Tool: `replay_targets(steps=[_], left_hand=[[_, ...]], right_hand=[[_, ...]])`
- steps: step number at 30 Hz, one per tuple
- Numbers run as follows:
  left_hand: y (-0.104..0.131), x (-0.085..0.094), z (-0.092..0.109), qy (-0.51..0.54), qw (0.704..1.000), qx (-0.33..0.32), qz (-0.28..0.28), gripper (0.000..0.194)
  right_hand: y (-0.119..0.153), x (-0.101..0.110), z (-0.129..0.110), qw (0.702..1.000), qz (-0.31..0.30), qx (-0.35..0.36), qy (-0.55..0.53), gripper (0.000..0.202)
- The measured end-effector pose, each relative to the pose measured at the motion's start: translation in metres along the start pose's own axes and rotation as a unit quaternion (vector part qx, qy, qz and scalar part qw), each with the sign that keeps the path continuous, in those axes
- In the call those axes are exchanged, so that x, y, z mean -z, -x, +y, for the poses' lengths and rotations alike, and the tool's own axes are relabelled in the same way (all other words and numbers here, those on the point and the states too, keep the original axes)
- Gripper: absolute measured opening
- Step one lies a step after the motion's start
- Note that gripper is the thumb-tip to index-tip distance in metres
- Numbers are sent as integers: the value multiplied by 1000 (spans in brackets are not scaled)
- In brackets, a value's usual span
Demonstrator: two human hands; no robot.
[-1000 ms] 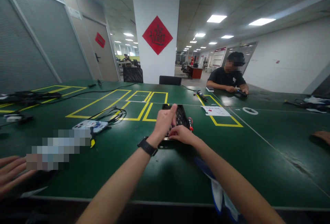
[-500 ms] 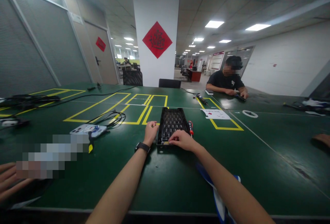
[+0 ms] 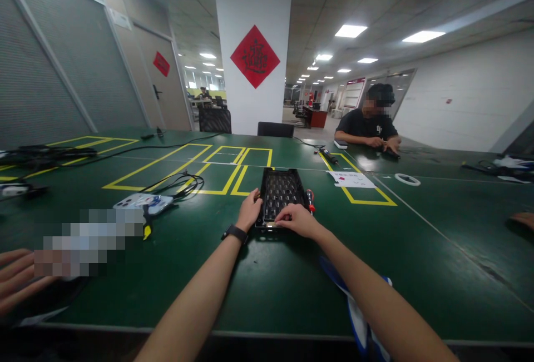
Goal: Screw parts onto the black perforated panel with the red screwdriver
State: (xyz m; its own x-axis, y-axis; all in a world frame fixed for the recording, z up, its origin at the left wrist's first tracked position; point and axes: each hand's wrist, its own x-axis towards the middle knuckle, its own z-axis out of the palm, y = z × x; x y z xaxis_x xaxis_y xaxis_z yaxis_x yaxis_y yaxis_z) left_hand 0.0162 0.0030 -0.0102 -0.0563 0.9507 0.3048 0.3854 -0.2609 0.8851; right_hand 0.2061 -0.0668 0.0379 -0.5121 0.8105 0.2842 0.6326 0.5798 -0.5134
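A shallow black plastic tray with a patterned, open inside lies on the green table in front of me. My left hand, with a dark watch on its wrist, grips the tray's left wall near the front corner. At the near end, my right hand has thumb and fingers pinched together over the front edge. Whatever sits between those fingertips is hidden. A small pale, gold-tinted strip shows along the near edge beside them. Close to the tray's right side lies a red-and-black screwdriver.
Yellow tape outlines mark the green table. Left are a phone, cables and another person's hand by a blurred patch. To the right lie a paper sheet and a white ring. A co-worker sits across.
My left hand has uncurled and moved onto the tray's left wall. My right hand stays pinched at the near edge. The view has tipped slightly downward.
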Motion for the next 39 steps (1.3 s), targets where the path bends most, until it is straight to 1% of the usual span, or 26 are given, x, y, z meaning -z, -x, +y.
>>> replay_targets(steps=[6, 11, 17, 25, 32, 39], left_hand=[[1, 2, 5, -49, 999, -11, 10, 40], [2, 1, 7, -47, 999, -5, 24, 41], [3, 2, 10, -45, 999, -4, 27, 40], [2, 1, 9, -45, 998, 5, 33, 39], [1, 0, 7, -44, 998, 2, 33, 37], [0, -1, 6, -36, 999, 3, 30, 37]], right_hand=[[1, 0, -1, 1000, -8, -2, 15, 21], [1, 0, -1, 1000, 2, 2, 24, 22], [1, -1, 0, 1000, -4, 14, 4, 22], [0, 1, -3, 998, -9, 60, 7, 17], [1, 1, -4, 997, 22, 64, 31, 17], [0, -1, 1, 998, 7, 45, 39, 18]])
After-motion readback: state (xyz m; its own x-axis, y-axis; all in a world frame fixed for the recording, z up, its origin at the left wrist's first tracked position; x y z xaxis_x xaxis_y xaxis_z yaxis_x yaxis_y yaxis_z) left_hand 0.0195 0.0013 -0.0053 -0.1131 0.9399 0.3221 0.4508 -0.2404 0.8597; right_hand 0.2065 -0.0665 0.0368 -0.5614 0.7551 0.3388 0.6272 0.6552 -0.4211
